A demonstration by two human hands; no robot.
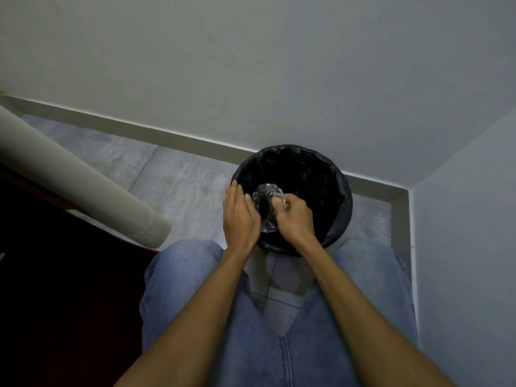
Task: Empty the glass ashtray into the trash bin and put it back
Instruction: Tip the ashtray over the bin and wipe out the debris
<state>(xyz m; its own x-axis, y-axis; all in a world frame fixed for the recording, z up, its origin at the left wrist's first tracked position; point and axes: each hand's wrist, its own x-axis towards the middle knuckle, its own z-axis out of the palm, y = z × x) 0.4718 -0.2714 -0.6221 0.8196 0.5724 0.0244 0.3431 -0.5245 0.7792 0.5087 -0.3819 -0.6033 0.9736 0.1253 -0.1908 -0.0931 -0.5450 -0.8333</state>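
The clear glass ashtray (267, 205) is tipped on its side over the trash bin (339, 191), a round bin lined with a black bag standing in the corner of the room. My right hand (293, 217) grips the ashtray's right rim with curled fingers. My left hand (240, 216) lies flat against the ashtray's left side, fingers extended and thumb touching the glass. The bin's inside is dark and its contents cannot be made out.
A thick grey cylindrical post (83, 177) slants across the left, with dark wooden furniture (55, 275) under it. Grey walls meet in a corner just behind the bin. My knees in blue jeans (195, 275) flank the tiled floor (173, 174).
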